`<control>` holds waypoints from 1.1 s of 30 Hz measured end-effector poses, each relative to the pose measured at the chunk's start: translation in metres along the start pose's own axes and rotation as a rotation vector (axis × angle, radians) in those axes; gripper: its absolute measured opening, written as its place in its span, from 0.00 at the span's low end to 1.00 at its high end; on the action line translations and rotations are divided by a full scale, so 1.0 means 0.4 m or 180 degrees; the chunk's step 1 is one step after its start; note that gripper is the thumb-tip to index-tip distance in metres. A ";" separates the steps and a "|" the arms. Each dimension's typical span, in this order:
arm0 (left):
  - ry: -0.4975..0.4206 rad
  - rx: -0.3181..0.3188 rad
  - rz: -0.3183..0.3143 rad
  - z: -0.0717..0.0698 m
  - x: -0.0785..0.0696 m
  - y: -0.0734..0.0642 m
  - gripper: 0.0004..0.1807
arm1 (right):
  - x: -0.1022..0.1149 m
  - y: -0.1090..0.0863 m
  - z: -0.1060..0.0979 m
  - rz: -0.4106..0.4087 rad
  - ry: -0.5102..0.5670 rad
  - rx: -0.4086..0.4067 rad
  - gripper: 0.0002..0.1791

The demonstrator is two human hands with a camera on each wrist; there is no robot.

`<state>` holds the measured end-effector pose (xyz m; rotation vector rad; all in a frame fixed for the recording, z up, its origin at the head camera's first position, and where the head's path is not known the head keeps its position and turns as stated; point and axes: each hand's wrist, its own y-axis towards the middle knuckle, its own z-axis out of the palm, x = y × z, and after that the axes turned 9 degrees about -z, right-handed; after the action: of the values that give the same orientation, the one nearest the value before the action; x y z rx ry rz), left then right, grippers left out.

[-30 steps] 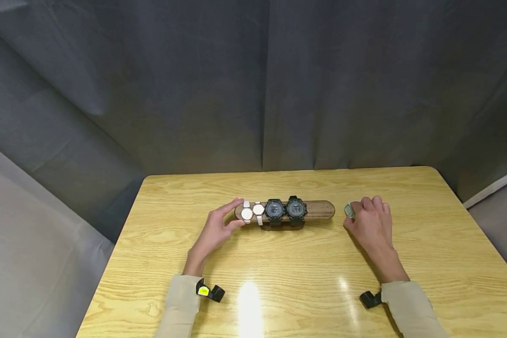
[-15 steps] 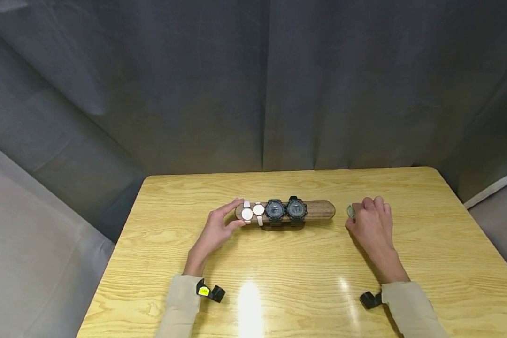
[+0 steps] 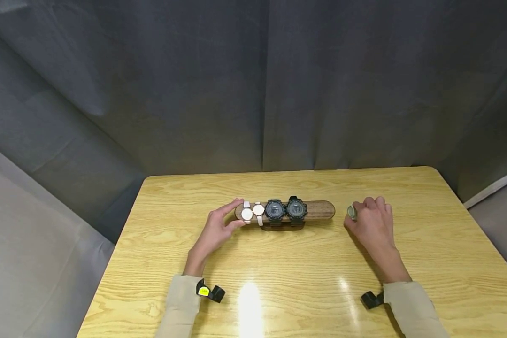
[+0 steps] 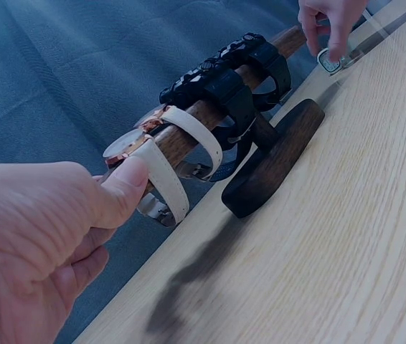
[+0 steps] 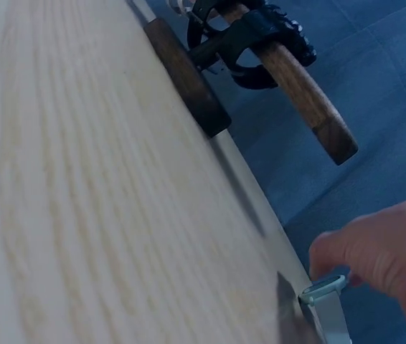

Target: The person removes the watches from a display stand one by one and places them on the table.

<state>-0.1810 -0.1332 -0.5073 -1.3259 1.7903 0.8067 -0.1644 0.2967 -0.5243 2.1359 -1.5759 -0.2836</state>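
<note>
A wooden watch stand point(image 3: 320, 210) holds two white-strapped watches point(image 3: 258, 210) on its left and two black digital watches point(image 3: 296, 209) by its middle. My left hand point(image 3: 213, 230) grips the stand's left end between thumb and fingers; in the left wrist view its thumb point(image 4: 128, 179) lies against the end white strap. To the right of the stand, my right hand point(image 3: 371, 225) pinches a small pale green watch point(image 3: 352, 212), held low over the table. In the right wrist view, this pale green watch point(image 5: 325, 289) appears edge-on below the thumb, its strap partly hidden by the view's lower edge.
The stand's dark base point(image 4: 275, 161) rests on a light wooden table point(image 3: 295, 281). Grey curtains point(image 3: 203, 94) hang behind the table's far edge. The stand's bare right end point(image 5: 336, 140) points toward my right hand.
The pale green watch has turned in my right hand, so its face looks narrower than a second ago. That hand has shifted very slightly right. My left hand and the stand keep their place.
</note>
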 end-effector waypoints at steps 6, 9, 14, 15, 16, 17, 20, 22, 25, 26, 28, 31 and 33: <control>-0.0005 -0.0021 0.0021 0.000 -0.001 0.003 0.33 | 0.009 0.013 -0.014 0.0011 0.0147 -0.0352 0.22; -0.0010 -0.0032 0.0029 0.000 -0.002 0.004 0.33 | 0.014 0.021 -0.017 -0.0042 0.0243 -0.0542 0.22; -0.0020 -0.0039 0.0008 -0.002 -0.004 0.003 0.33 | 0.023 0.031 -0.017 -0.0073 0.0613 -0.0738 0.20; -0.0018 -0.0037 0.0003 -0.002 -0.004 0.003 0.33 | 0.025 0.033 -0.017 -0.0070 0.0698 -0.0758 0.20; -0.0016 -0.0038 -0.0009 -0.003 -0.005 0.003 0.33 | 0.027 0.034 -0.018 -0.0065 0.0784 -0.0778 0.19; -0.0012 -0.0036 -0.0013 -0.003 -0.006 0.002 0.33 | 0.029 0.036 -0.019 -0.0064 0.0871 -0.0796 0.19; 0.0007 -0.0036 -0.0026 -0.003 -0.005 0.001 0.33 | 0.037 0.039 -0.021 -0.0102 0.1111 -0.0868 0.19; 0.0016 -0.0033 -0.0026 -0.004 -0.004 0.001 0.33 | 0.043 0.041 -0.022 -0.0181 0.1273 -0.0931 0.18; 0.0009 -0.0026 -0.0032 -0.003 -0.005 0.000 0.33 | 0.055 0.044 -0.019 -0.0328 0.1479 -0.0991 0.18; 0.0009 -0.0028 -0.0018 -0.003 -0.005 0.000 0.33 | 0.060 0.046 -0.018 -0.0368 0.1534 -0.0998 0.18; 0.0001 -0.0030 -0.0011 -0.002 -0.005 0.001 0.33 | 0.071 0.047 -0.018 -0.0428 0.1613 -0.0965 0.18; -0.0018 -0.0031 -0.0012 0.000 -0.004 0.001 0.33 | 0.086 0.046 -0.021 -0.0495 0.1691 -0.0857 0.21; -0.0034 -0.0022 -0.0023 0.001 -0.003 0.001 0.33 | 0.093 0.044 -0.020 -0.0558 0.1725 -0.0787 0.23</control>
<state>-0.1812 -0.1319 -0.5064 -1.3294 1.7751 0.8153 -0.1640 0.2594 -0.5048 1.9418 -0.9952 0.0470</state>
